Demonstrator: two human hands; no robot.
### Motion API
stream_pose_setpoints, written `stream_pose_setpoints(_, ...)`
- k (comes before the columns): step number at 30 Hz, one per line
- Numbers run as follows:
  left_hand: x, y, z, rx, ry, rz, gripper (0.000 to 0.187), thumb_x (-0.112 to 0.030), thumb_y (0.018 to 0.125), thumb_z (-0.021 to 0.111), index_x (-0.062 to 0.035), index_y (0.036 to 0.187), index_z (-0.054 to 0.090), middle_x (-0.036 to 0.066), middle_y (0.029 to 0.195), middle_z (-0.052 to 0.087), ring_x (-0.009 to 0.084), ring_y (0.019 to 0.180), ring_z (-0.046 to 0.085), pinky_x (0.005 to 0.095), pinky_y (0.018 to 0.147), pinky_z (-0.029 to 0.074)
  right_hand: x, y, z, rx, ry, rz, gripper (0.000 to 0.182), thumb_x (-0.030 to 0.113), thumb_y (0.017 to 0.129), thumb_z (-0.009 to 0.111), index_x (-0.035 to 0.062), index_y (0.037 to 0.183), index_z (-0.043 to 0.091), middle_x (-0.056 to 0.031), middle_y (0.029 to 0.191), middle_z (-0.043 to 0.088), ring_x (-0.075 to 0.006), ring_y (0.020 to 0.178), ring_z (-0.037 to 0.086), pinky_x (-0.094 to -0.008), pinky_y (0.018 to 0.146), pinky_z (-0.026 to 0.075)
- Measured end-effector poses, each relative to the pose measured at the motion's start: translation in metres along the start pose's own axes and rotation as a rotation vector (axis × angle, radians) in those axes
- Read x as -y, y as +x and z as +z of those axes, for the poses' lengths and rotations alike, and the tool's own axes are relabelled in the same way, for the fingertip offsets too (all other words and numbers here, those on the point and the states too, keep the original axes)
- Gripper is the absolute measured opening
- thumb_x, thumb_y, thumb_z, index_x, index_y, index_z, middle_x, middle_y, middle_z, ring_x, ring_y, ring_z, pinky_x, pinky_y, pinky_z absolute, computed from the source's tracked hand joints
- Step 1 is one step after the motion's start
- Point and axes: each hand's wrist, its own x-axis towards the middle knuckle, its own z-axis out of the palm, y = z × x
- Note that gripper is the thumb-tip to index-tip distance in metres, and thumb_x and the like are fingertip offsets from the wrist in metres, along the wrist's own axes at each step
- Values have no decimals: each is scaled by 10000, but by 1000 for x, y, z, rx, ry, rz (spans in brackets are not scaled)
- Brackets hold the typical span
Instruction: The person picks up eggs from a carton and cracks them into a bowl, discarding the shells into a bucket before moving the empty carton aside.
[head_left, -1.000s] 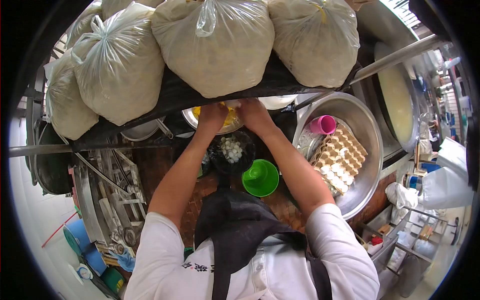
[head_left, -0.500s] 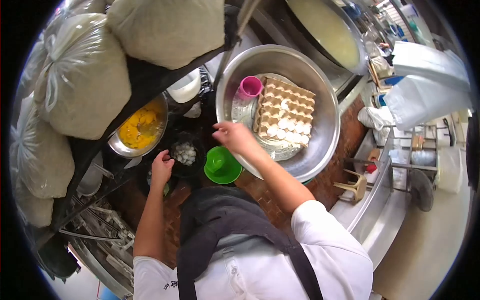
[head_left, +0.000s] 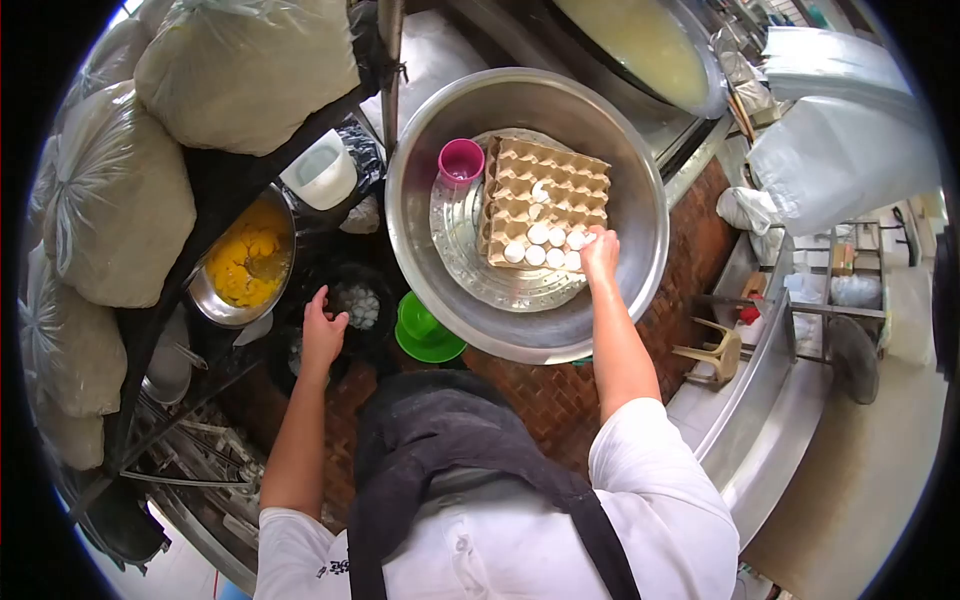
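In the head view, my right hand is at the near right corner of a cardboard egg tray, its fingers curled on a white egg there. Several white eggs sit in the tray's near rows. The tray rests inside a big metal basin, with a pink cup beside it. My left hand is open and empty, fingers apart, over the edge of a black container holding eggshells. A metal bowl of egg yolks stands farther left.
A green basin stands between the black container and the metal basin. Filled plastic bags crowd a shelf at left. A white container sits behind the bowl. A large pan of pale liquid is at the back. A plastic stool stands right.
My right hand has moved right, from above the metal basin's left rim to the eggs at the tray's corner. My left hand stays near the shells, with its fingers more spread. The view has shifted slightly.
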Motion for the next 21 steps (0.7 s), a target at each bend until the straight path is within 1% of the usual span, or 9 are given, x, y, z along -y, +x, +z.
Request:
stream_pose_setpoints(1,-5,0,0,8,-12,-7,669,-103,797,709,-67,1417,461,150,1198,559,200,875,589,345,823,517,-5,2,-4,-17,-25,71,327,94,749,710,85,1076,695,-212,1062,616,-371,1078,583,-446,950,476)
stream_pose_setpoints(2,-9,-2,-1,16,-24,-15,670,-107,796,704,-68,1418,459,142,1195,555,208,892,579,350,829,515,-11,0,-9,-69,-62,68,283,141,780,686,65,1052,700,-233,1033,640,-374,1048,609,-451,908,500)
stream_pose_setpoints(5,-12,-4,2,26,-38,-34,677,-113,798,701,-67,1425,449,139,1202,553,217,907,573,356,837,514,-45,17,5,65,8,117,315,231,791,717,40,1041,696,-231,1014,673,-382,1009,635,-459,878,512)
stream_pose_setpoints(6,-10,-5,4,29,-37,-40,680,-115,800,702,-66,1428,444,141,1208,553,217,905,576,356,839,514,-49,20,10,65,77,88,356,273,783,750,24,1031,690,-216,1003,696,-384,968,658,-460,865,520)
stream_pose_setpoints(9,-4,-6,11,20,5,-13,679,-104,809,707,-61,1433,442,153,1219,564,172,852,591,341,832,523,-55,27,20,110,138,61,333,260,784,754,27,1012,688,-208,1042,694,-378,992,658,-447,870,522)
stream_pose_setpoints(12,-3,-7,20,30,-13,-16,690,-103,811,707,-56,1441,431,152,1228,561,155,830,589,329,818,525,-53,30,19,174,157,160,363,253,785,752,26,1056,670,-212,1040,695,-375,994,661,-432,870,525)
stream_pose_setpoints(15,-8,-7,21,47,-51,-27,700,-98,811,704,-55,1449,421,151,1240,556,143,814,583,315,804,525,-58,31,26,109,222,138,411,207,791,758,1,1121,625,-189,960,713,-313,902,690,-388,806,533)
stream_pose_setpoints(18,-8,-5,19,44,-72,-25,707,-92,809,702,-57,1454,414,151,1245,554,139,809,584,307,794,524,-75,33,33,124,353,180,455,210,793,761,0,1167,608,-163,961,713,-254,888,688,-362,791,534)
stream_pose_setpoints(21,-6,-4,15,44,-78,-42,707,-91,809,700,-56,1455,412,152,1244,557,141,811,589,306,792,523,-89,35,41,210,506,176,476,222,797,759,-1,1188,604,-138,961,710,-208,867,680,-334,771,535)
